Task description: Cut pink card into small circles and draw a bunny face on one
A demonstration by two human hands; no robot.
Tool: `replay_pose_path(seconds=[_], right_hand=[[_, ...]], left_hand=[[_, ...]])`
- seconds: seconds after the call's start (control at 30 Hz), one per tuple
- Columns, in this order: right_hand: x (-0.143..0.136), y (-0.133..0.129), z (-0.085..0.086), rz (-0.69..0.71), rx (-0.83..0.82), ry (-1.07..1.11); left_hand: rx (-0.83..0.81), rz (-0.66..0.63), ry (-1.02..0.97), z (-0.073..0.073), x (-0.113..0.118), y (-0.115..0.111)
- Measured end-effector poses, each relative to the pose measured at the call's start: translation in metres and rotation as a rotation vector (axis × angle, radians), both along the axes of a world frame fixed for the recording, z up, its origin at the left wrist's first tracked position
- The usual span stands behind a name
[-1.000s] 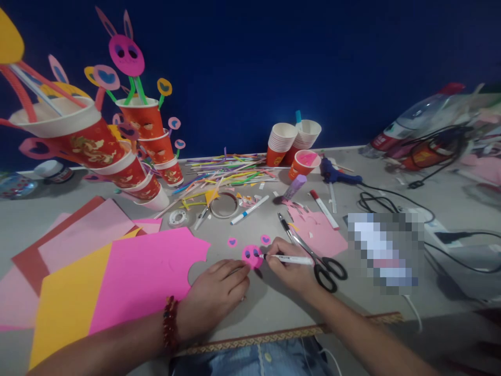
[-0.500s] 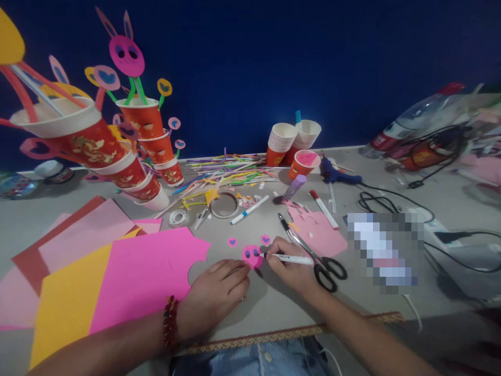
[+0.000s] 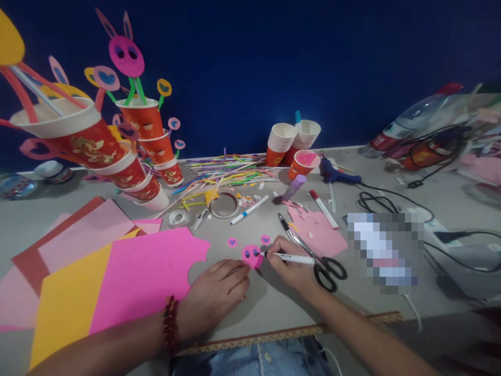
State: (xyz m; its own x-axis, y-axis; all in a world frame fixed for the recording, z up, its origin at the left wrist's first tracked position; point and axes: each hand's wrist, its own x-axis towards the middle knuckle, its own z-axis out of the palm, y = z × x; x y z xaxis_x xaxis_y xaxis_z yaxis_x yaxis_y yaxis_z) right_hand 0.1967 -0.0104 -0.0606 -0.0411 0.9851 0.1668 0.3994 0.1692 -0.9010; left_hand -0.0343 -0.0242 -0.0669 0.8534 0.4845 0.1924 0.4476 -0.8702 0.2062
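Observation:
A small round pink paper face (image 3: pixel 251 260) with two blue eyes lies on the table between my hands. My left hand (image 3: pixel 219 295) rests palm down beside it, fingers lying flat, fingertips at the disc's left edge. In my right hand (image 3: pixel 287 261) is a white marker (image 3: pixel 294 258), pinched like a pen, its dark tip at the face's right eye. Two small pink discs with blue hearts, the left one (image 3: pixel 232 242) and the right one (image 3: pixel 265 239), lie just above the face. Black-handled scissors (image 3: pixel 331 271) lie beside my right hand, partly behind it.
Pink card (image 3: pixel 144 277) and yellow card (image 3: pixel 72 292) spread at left. Behind them stand decorated red cup stacks (image 3: pixel 148 125). Pipe cleaners (image 3: pixel 230 169), a tape roll (image 3: pixel 224 205) and a blue glue gun (image 3: pixel 338 175) lie farther back. Cables and a bottle (image 3: pixel 410 120) are at right.
The marker has shifted very slightly, its tip staying by the right eye. My left hand has kept its place by the paper face.

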Motion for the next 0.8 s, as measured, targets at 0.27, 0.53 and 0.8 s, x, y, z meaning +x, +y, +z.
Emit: replay_pose_path(seconds=[0.27, 0.53, 0.8], right_hand=[[0.0015, -0.0009, -0.0057, -0.019, -0.009, 0.038], [0.0027, 0.0011, -0.0039, -0.059, -0.051, 0.126], [0.0053, -0.0006, -0.0066, -0.109, -0.126, 0.215]], left_hand=[[-0.009, 0.004, 0.002, -0.0019, -0.0003, -0.0001], [-0.015, 0.027, -0.015, -0.0064, 0.0009, -0.0011], [0.005, 0.026, -0.027, -0.004, 0.0024, -0.0021]])
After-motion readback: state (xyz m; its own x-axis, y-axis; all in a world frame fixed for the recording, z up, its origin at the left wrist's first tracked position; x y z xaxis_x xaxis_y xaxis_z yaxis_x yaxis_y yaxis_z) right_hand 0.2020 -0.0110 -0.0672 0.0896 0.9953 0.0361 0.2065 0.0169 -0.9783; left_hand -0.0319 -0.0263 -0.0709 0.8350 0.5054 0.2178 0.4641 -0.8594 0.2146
